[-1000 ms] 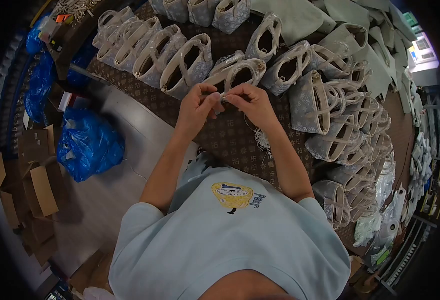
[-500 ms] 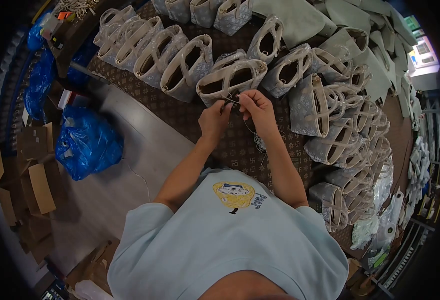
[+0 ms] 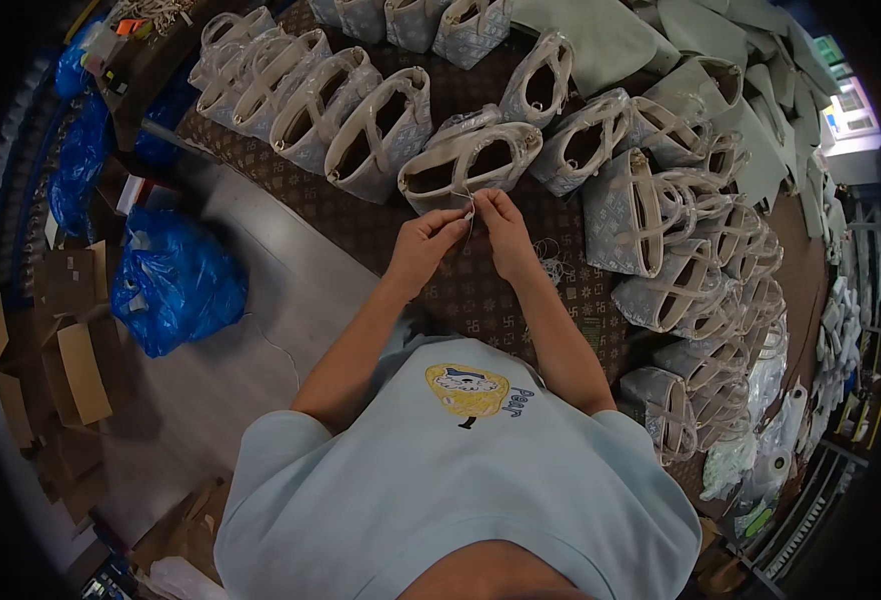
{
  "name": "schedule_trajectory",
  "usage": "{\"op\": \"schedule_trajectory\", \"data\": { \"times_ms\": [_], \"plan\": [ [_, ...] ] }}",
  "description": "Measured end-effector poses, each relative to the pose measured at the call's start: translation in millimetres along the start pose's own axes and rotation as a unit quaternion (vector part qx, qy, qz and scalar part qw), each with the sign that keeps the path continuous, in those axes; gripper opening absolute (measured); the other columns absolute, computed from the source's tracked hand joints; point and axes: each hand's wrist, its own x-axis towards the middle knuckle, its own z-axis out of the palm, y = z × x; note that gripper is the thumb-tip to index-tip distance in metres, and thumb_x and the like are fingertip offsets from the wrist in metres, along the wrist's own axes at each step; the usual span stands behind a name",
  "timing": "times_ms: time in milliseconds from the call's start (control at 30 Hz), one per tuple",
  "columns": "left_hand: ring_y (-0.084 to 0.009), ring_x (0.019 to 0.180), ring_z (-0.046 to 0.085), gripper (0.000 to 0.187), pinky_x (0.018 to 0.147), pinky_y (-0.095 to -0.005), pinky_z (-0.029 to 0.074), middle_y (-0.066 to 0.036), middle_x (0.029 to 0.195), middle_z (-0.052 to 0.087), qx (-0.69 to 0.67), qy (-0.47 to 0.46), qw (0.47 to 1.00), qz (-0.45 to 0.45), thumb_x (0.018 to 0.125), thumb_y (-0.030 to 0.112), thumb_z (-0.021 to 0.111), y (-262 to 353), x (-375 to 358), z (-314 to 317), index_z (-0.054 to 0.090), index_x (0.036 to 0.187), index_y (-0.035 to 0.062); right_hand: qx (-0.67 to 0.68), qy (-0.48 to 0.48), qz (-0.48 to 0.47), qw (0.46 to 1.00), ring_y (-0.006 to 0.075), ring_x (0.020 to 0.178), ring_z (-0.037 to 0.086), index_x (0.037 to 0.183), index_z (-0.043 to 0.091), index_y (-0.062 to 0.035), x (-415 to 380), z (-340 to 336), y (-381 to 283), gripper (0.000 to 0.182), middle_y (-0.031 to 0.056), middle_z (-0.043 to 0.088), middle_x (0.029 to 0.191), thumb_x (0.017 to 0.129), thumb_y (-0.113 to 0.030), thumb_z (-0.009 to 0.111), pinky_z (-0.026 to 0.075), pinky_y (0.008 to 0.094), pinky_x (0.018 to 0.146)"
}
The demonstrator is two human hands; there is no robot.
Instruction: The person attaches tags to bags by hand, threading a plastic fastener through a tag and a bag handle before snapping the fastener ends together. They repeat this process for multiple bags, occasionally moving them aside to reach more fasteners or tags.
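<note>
My left hand (image 3: 429, 243) and my right hand (image 3: 506, 228) meet fingertip to fingertip just in front of a grey patterned handbag (image 3: 466, 165) with beige handles. Between them they pinch a thin white string (image 3: 470, 214) at the bag's near edge. The bag lies on a brown patterned table cover (image 3: 461, 285). A small tangle of more white strings (image 3: 553, 262) lies on the cover right of my right wrist. What the string ties to is too small to tell.
Several similar wrapped handbags (image 3: 361, 125) stand in rows across the table's back and down the right side (image 3: 696, 280). Grey fabric pieces (image 3: 601, 30) lie at the far back. On the floor to the left are blue plastic sacks (image 3: 171, 285) and cardboard boxes (image 3: 71, 370).
My hands drew back from the bag's handles a second ago to its near edge, now pinching the string. The bag settled flat, open side showing.
</note>
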Motion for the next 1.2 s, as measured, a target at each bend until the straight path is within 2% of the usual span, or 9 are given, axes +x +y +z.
{"op": "schedule_trajectory", "data": {
  "times_ms": [233,300,333,400,500,733,1033,1100,1200],
  "plan": [
    [-0.0035,0.054,0.048,0.016,0.049,-0.0195,0.038,0.004,0.066,0.059,0.052,0.002,0.998,0.044,0.085,0.016,0.06,-4.0,7.7,-7.6,0.066,0.094,0.0037,-0.075,-0.008,-0.05,0.996,0.0022,0.069,0.047,0.092,0.054,-0.006,-0.9,-0.1,-0.2,0.012,-0.0037,0.053,0.078,0.092,-0.017,0.051,0.04,0.0185,0.061],
    [-0.0113,0.055,0.057,0.017,0.052,-0.0253,0.043,-0.003,0.067,0.063,0.285,0.079,0.941,0.164,0.079,0.018,0.064,-2.5,5.5,-9.5,0.065,0.091,0.0053,-0.309,0.076,-0.254,0.913,0.0048,0.066,0.05,0.092,0.055,-0.0028,-4.4,4.7,-2.5,0.01,0.0002,0.058,0.081,0.089,-0.012,0.056,0.043,0.0209,0.06],
    [-0.0113,0.055,0.057,0.017,0.052,-0.0253,0.043,-0.003,0.067,0.063,0.285,0.079,0.941,0.164,0.079,0.018,0.064,1.3,3.6,-10.1,0.065,0.091,0.0053,-0.309,0.076,-0.254,0.913,0.0048,0.066,0.05,0.092,0.055,-0.0028,-8.6,12.2,-10.2,0.01,0.0002,0.058,0.081,0.089,-0.012,0.056,0.043,0.0209,0.06],
    [-0.0187,0.06,0.061,0.018,0.056,-0.0292,0.046,-0.009,0.071,0.063,0.44,0.124,0.851,0.258,0.076,0.019,0.064,11.4,-1.7,-10.8,0.065,0.089,0.0065,-0.348,0.034,-0.401,0.847,0.0151,0.063,0.058,0.088,0.057,-0.0029,-17.6,25.8,-24.6,0.012,0.0087,0.061,0.081,0.082,-0.012,0.062,0.046,0.0259,0.057],
    [-0.0202,0.06,0.061,0.016,0.057,-0.0292,0.046,-0.009,0.072,0.063,0.328,0.112,0.915,0.209,0.078,0.018,0.063,19.1,-2.4,-11.8,0.064,0.088,0.0058,-0.402,-0.007,-0.364,0.84,0.0095,0.06,0.053,0.09,0.059,-0.0022,-16.4,25.7,-23.3,0.01,0.0061,0.062,0.078,0.082,-0.007,0.062,0.044,0.0233,0.055],
    [-0.0229,0.064,0.061,0.014,0.058,-0.0302,0.046,-0.01,0.078,0.064,0.338,0.091,0.915,0.198,0.082,0.016,0.06,20.6,-6.5,-19.3,0.062,0.092,0.0066,-0.396,-0.029,-0.273,0.876,0.0102,0.06,0.053,0.09,0.06,-0.0032,-14.3,14.9,-30.7,0.012,0.0062,0.06,0.072,0.081,-0.009,0.063,0.044,0.0228,0.055],
    [-0.0278,0.067,0.061,0.011,0.058,-0.0341,0.047,-0.01,0.08,0.064,0.402,0.09,0.87,0.273,0.082,0.013,0.059,23.3,-7.2,-18.5,0.062,0.092,0.0083,-0.478,-0.039,-0.302,0.824,0.0168,0.059,0.056,0.087,0.061,-0.0051,-16.8,19.1,-41.5,0.01,0.0072,0.061,0.073,0.079,-0.009,0.064,0.045,0.0263,0.055],
    [-0.0288,0.069,0.061,0.011,0.059,-0.0352,0.047,-0.01,0.081,0.064,0.464,0.089,0.832,0.291,0.081,0.01,0.058,26.6,-7.4,-17.9,0.062,0.091,0.0085,-0.516,-0.018,-0.403,0.756,0.0227,0.063,0.06,0.086,0.061,-0.0055,-17.0,21.9,-39.0,0.009,0.0084,0.062,0.075,0.077,-0.007,0.063,0.047,0.0295,0.056],
    [-0.0284,0.07,0.061,0.012,0.06,-0.0342,0.047,-0.01,0.081,0.064,0.386,0.086,0.872,0.287,0.081,0.009,0.057,22.8,-4.9,-19.2,0.062,0.091,0.0082,-0.52,-0.01,-0.419,0.744,0.0258,0.069,0.062,0.087,0.062,-0.006,-22.0,26.6,-37.1,0.011,0.0078,0.064,0.08,0.076,-0.007,0.063,0.049,0.0317,0.059]
  ]
}}
